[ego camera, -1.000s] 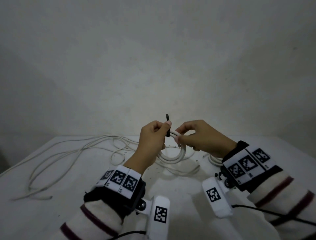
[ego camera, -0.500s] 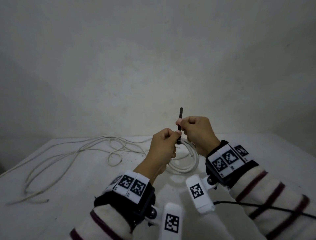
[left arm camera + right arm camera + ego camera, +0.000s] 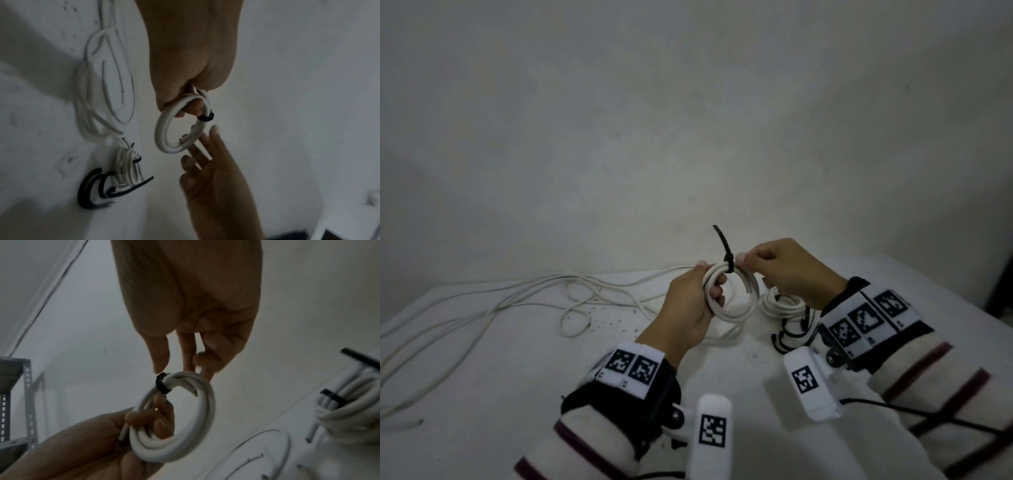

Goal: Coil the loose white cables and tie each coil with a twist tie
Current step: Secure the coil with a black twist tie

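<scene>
My left hand (image 3: 714, 291) (image 3: 185, 105) (image 3: 148, 418) grips a small coil of white cable (image 3: 736, 308) (image 3: 164, 129) (image 3: 197, 423), held up above the table. A black tie (image 3: 728, 264) (image 3: 205, 117) (image 3: 161, 384) is cinched round the top of the coil, its tail sticking up to the left. My right hand (image 3: 746, 262) (image 3: 205, 141) (image 3: 176, 368) is just right of the tie. Its fingers are fairly straight, and their tips touch the coil without gripping it.
A tied white coil (image 3: 780, 303) (image 3: 127, 168) (image 3: 349, 407) lies on the white table (image 3: 482, 377) under my right hand, beside spare black ties (image 3: 791, 332) (image 3: 96, 190). Loose white cables (image 3: 517, 301) (image 3: 102, 91) sprawl across the left. A metal shelf (image 3: 28, 386) stands beyond.
My right hand pulled the tie's tail upward, then let it go and dropped to the coil. The tie now sits tight round the coil.
</scene>
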